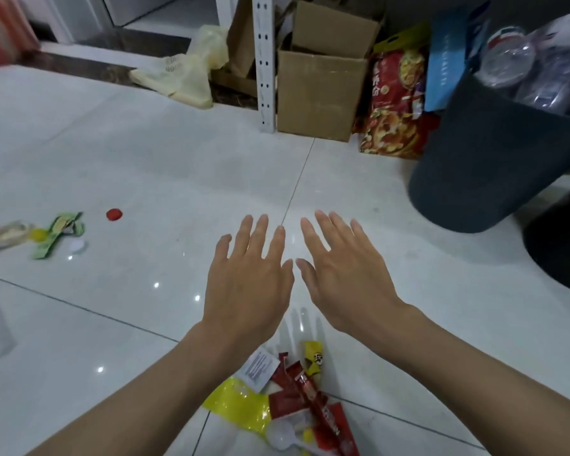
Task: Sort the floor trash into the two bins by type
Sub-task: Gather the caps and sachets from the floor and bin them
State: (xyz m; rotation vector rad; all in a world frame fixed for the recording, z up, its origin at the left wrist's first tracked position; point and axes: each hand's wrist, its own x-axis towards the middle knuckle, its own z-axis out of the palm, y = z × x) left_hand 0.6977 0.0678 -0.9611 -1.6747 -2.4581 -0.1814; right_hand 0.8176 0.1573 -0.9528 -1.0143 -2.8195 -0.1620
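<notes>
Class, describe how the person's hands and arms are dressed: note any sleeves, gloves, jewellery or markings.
Left hand and right hand are bare: no gloves, rings or watch. The left forearm and right forearm are uncovered to the frame's edge: no sleeve, strap or marking in view.

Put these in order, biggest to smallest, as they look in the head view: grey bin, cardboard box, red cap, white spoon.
1. grey bin, cut off by the frame edge
2. cardboard box
3. white spoon, nearer the camera, so unsure
4. red cap
</notes>
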